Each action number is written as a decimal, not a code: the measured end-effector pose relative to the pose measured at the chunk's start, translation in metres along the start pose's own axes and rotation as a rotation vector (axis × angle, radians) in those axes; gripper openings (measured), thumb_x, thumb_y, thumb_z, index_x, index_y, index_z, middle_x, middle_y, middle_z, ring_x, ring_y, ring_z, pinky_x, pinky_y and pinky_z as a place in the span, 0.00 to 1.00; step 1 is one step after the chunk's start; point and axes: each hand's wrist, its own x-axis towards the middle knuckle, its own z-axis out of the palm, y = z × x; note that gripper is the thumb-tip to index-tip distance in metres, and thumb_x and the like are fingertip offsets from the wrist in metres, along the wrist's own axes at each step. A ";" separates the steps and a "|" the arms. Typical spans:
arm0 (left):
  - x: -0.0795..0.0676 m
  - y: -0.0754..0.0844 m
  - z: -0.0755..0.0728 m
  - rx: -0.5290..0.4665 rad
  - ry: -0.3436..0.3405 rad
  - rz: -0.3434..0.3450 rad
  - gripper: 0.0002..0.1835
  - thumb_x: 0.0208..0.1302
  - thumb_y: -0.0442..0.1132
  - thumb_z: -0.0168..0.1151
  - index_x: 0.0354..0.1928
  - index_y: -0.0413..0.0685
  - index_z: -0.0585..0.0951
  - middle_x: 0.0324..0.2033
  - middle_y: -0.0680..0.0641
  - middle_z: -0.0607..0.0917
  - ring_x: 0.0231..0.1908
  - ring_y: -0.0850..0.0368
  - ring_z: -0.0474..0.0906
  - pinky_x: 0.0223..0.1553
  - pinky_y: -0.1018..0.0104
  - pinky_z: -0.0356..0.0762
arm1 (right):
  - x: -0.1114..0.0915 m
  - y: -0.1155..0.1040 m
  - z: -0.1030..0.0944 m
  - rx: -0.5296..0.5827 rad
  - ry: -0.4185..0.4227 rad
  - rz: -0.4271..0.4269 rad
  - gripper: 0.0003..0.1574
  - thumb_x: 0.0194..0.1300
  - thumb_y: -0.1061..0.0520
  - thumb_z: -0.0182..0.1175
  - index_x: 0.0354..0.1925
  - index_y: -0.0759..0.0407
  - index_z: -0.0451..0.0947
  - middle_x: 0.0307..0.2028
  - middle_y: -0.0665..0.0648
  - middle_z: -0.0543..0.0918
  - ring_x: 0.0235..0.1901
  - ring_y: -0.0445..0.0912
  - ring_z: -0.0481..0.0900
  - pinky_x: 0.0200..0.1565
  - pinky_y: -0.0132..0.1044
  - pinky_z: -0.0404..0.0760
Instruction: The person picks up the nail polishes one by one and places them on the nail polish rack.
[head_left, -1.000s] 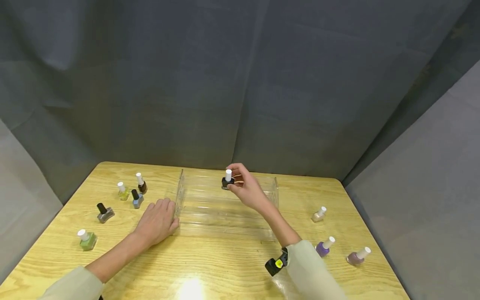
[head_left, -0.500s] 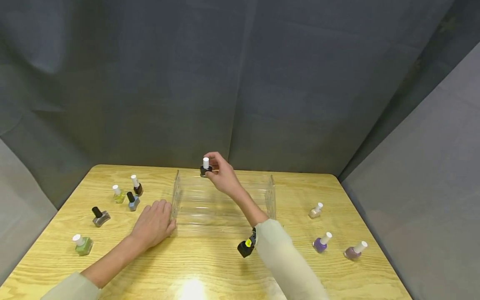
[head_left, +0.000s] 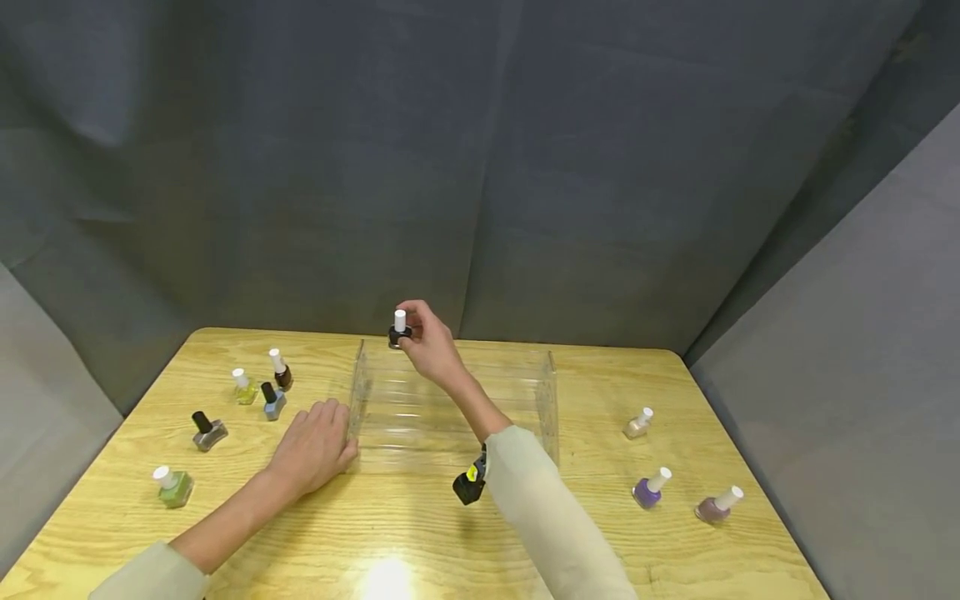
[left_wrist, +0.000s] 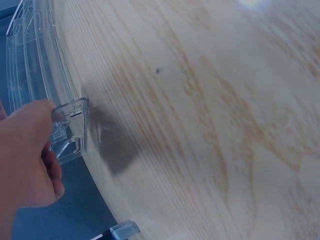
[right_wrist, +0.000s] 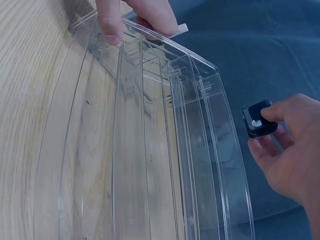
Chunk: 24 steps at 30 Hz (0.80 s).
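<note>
Your right hand (head_left: 435, 350) pinches the bottle (head_left: 397, 333) near the rack's (head_left: 442, 417) 11 o'clock; your left hand (head_left: 313, 446) grips the rack's 9 o'clock end. The bottle looks light, stiff and slick, probably breakable glass; hold its black body, not the cap (head_left: 401, 320).

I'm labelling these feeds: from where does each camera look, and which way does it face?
Head: on the head, facing forward and down at the table and rack; left hand, right hand and forearms show.
Left wrist: on that wrist, facing the table and the rack's end; left hand shows.
Right wrist: on that wrist, facing along the rack; both hands show.
Shared: both wrist views show rack and left hand.
</note>
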 end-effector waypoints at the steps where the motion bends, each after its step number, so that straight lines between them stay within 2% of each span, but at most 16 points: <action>1: 0.000 0.001 0.000 -0.003 -0.002 0.000 0.14 0.63 0.44 0.62 0.33 0.43 0.69 0.25 0.50 0.62 0.26 0.54 0.59 0.26 0.61 0.59 | 0.000 0.000 0.000 -0.005 0.002 0.004 0.27 0.64 0.72 0.61 0.58 0.53 0.72 0.46 0.58 0.82 0.46 0.49 0.83 0.47 0.37 0.81; 10: 0.003 0.002 0.001 0.004 -0.001 -0.003 0.15 0.62 0.45 0.63 0.34 0.42 0.70 0.26 0.49 0.64 0.26 0.53 0.61 0.26 0.60 0.62 | -0.001 -0.001 0.004 -0.016 -0.032 0.028 0.28 0.65 0.72 0.62 0.58 0.53 0.72 0.47 0.57 0.81 0.48 0.49 0.82 0.45 0.36 0.82; 24: 0.003 0.005 0.002 -0.003 -0.004 -0.004 0.15 0.62 0.45 0.62 0.34 0.42 0.68 0.26 0.49 0.63 0.26 0.53 0.60 0.26 0.61 0.60 | -0.005 0.007 0.011 -0.075 -0.082 0.049 0.27 0.64 0.70 0.63 0.58 0.51 0.72 0.46 0.54 0.82 0.44 0.46 0.81 0.43 0.37 0.81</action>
